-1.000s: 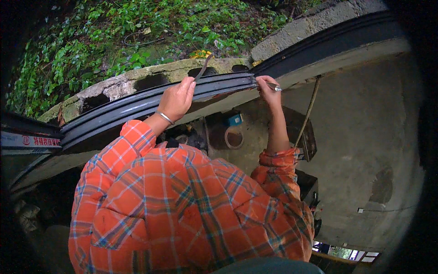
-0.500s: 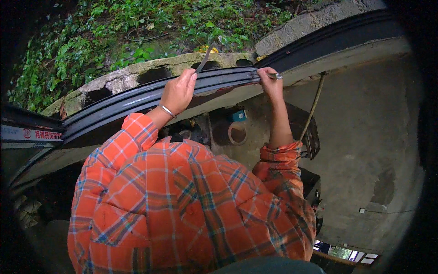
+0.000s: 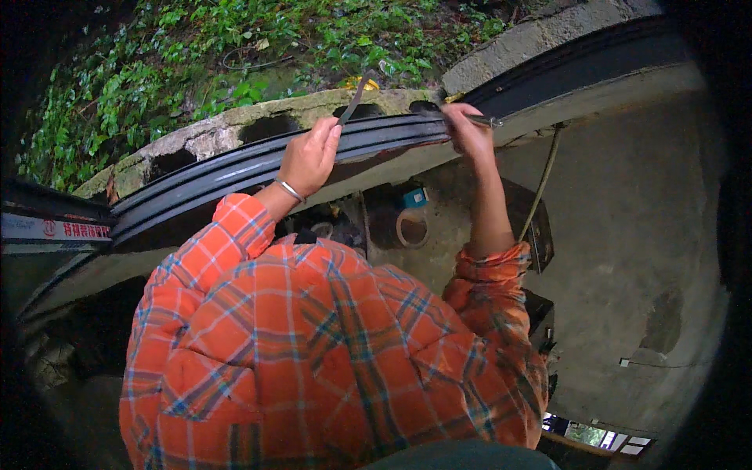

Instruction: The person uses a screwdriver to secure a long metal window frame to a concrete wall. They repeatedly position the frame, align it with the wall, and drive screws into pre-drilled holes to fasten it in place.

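My left hand [image 3: 308, 160], with a silver bangle at the wrist, is closed around the lower end of a thin, slightly curved metal blade [image 3: 358, 97] that looks like a knife. The blade points up and away over the ledge. To the right, my right hand [image 3: 472, 137] grips a slim rod-like tool [image 3: 489, 121] whose round metal end sticks out past the fist. Its working end lies hidden or blurred at the grey grooved window track [image 3: 235, 166]. Both hands are over this track, the right one lower on its right part.
Beyond the track runs a rough stone ledge [image 3: 215, 129] with dark hollows, then green plants [image 3: 196, 59]. A dark frame piece [image 3: 580, 78] continues at the right. Below the sill are a small blue box [image 3: 415, 197], a round ring shape [image 3: 412, 229] and a leaning pole [image 3: 542, 180].
My right hand has shifted slightly right and turned, and the rod-like tool now tilts more to the right. My left hand and the blade stay nearly in place.
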`<move>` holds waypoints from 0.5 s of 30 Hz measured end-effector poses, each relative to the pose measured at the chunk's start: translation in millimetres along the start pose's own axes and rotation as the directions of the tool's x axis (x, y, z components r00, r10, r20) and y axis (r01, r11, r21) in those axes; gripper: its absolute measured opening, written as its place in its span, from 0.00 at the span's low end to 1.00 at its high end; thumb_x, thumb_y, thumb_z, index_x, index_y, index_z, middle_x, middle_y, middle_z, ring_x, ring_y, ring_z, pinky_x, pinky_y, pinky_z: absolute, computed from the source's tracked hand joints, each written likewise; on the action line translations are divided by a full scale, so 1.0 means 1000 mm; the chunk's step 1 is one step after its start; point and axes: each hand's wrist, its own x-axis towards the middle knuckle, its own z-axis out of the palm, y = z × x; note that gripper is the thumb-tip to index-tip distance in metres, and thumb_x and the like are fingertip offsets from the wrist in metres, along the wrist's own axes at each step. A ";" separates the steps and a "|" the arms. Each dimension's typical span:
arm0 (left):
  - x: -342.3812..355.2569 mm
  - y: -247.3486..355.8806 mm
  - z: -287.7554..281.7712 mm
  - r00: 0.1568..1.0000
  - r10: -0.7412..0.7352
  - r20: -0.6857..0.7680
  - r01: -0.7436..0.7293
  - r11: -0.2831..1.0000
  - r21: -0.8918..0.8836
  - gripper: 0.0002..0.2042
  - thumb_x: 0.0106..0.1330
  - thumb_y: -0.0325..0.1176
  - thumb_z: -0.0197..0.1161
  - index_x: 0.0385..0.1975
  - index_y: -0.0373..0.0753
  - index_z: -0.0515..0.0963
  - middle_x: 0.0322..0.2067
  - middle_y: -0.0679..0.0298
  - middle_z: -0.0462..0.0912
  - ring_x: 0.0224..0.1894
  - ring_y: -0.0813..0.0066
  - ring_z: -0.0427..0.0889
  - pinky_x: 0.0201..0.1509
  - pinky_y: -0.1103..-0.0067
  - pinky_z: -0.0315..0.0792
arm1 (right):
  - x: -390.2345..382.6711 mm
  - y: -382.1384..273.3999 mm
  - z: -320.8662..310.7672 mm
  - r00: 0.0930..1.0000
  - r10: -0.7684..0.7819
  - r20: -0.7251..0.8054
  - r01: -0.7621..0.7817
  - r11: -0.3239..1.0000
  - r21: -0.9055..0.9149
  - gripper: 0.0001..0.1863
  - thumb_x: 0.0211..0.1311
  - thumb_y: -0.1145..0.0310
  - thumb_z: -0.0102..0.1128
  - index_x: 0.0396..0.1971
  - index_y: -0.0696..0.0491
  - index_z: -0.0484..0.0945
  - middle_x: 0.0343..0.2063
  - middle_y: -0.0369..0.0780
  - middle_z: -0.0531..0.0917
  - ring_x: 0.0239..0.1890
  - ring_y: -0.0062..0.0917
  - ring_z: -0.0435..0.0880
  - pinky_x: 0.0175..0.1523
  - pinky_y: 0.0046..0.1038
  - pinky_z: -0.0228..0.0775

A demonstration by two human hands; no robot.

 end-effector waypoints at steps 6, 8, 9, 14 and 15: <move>0.000 0.005 -0.003 1.000 -0.008 0.020 0.008 1.000 -0.008 0.08 0.62 0.34 0.47 0.36 0.37 0.68 0.20 0.51 0.74 0.24 0.51 0.74 0.25 0.67 0.67 | 0.005 0.015 0.030 0.883 0.283 0.374 -0.329 0.942 0.064 0.08 0.49 0.60 0.57 0.22 0.48 0.74 0.10 0.31 0.71 0.08 0.13 0.61 0.11 0.17 0.48; 0.000 0.003 -0.003 1.000 0.011 0.000 -0.011 1.000 -0.014 0.08 0.62 0.34 0.47 0.36 0.37 0.68 0.21 0.51 0.74 0.24 0.51 0.74 0.24 0.67 0.66 | 0.015 0.019 0.004 0.938 0.260 0.229 -0.259 0.965 -0.034 0.09 0.47 0.61 0.56 0.20 0.50 0.74 0.10 0.33 0.72 0.08 0.15 0.64 0.12 0.20 0.50; 0.001 0.002 -0.002 1.000 0.009 -0.002 -0.009 1.000 -0.001 0.08 0.62 0.34 0.47 0.36 0.37 0.68 0.20 0.51 0.74 0.24 0.51 0.74 0.24 0.67 0.66 | 0.023 0.018 -0.002 0.955 0.285 0.078 -0.274 0.953 -0.131 0.10 0.46 0.61 0.55 0.16 0.52 0.74 0.12 0.34 0.75 0.11 0.18 0.69 0.14 0.21 0.55; 0.001 -0.002 0.000 0.999 0.045 -0.019 -0.044 0.999 0.011 0.08 0.62 0.34 0.47 0.36 0.38 0.67 0.20 0.51 0.73 0.23 0.51 0.74 0.24 0.67 0.66 | 0.032 0.015 -0.003 0.999 -0.004 -0.040 -0.005 0.977 -0.215 0.10 0.46 0.61 0.56 0.19 0.53 0.75 0.13 0.34 0.75 0.14 0.17 0.69 0.16 0.20 0.57; 0.002 -0.002 -0.001 0.999 0.041 -0.016 -0.041 0.999 0.020 0.08 0.63 0.34 0.47 0.36 0.38 0.67 0.20 0.51 0.73 0.23 0.51 0.74 0.24 0.67 0.66 | 0.022 -0.001 0.004 0.999 0.042 -0.009 -0.043 0.995 -0.085 0.11 0.45 0.61 0.56 0.17 0.54 0.76 0.14 0.35 0.76 0.16 0.19 0.73 0.18 0.22 0.61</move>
